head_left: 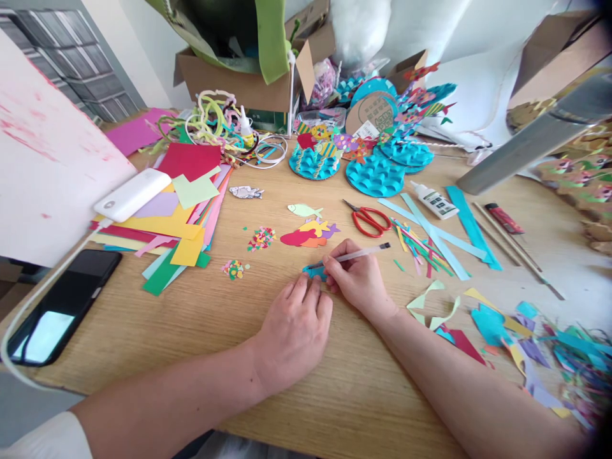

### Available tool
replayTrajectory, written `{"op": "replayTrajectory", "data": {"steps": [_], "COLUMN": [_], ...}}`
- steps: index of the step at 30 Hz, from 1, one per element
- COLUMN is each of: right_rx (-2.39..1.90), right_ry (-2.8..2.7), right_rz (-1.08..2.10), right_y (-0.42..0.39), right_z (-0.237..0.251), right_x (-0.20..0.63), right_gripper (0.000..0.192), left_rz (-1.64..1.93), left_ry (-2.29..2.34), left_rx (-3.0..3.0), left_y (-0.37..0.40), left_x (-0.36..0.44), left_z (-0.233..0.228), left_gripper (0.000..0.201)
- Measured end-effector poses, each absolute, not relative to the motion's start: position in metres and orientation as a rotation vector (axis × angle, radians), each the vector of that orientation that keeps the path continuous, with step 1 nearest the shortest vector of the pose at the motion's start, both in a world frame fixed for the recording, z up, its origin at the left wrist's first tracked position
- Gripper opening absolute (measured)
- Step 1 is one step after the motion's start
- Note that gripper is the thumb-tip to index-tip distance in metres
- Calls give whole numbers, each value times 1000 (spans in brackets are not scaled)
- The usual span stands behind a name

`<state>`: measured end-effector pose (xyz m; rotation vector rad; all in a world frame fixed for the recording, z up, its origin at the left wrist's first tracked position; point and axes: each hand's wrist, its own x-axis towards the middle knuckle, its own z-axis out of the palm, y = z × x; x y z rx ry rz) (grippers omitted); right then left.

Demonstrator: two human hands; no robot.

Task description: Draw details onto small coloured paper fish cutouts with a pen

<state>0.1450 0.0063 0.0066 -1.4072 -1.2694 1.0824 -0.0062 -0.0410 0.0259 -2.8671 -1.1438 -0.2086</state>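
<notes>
My right hand [356,277] pinches a pen [366,251] with a pale see-through barrel and a dark end, its tip down at a small blue paper piece [315,272]. With bent fingers close together, my left hand [299,319] holds that piece against the table; its thumb is hidden and so is part of the paper. Just beyond lie fish-shaped paper cut-outs in red [300,238], yellow, orange and purple. A pale green paper fish [305,210] has lines drawn on it. Red-handled scissors [368,220] rest to the right, blades partly apart.
Coloured paper sheets [194,162], a power bank [138,193] and a phone [62,306] are at left. Small paper bits [262,238] lie in two heaps. Glue [434,199], strips [435,236] and scraps [492,325] lie right. Blue decorated discs [375,175] stand behind.
</notes>
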Motion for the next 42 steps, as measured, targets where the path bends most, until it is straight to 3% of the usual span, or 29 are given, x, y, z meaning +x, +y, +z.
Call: {"op": "replayTrajectory", "data": {"steps": [42], "right_rx": [-1388], "right_ry": [-1207], "right_rz": [1068], "right_y": [4], "right_z": [10], "right_x": [145], "right_gripper": [20], "left_rz": [-209], "left_ry": [-1143], "left_rx": [-2876], "left_y": [-40], "left_x": [-6], "left_z": [27], "left_gripper": [30]}}
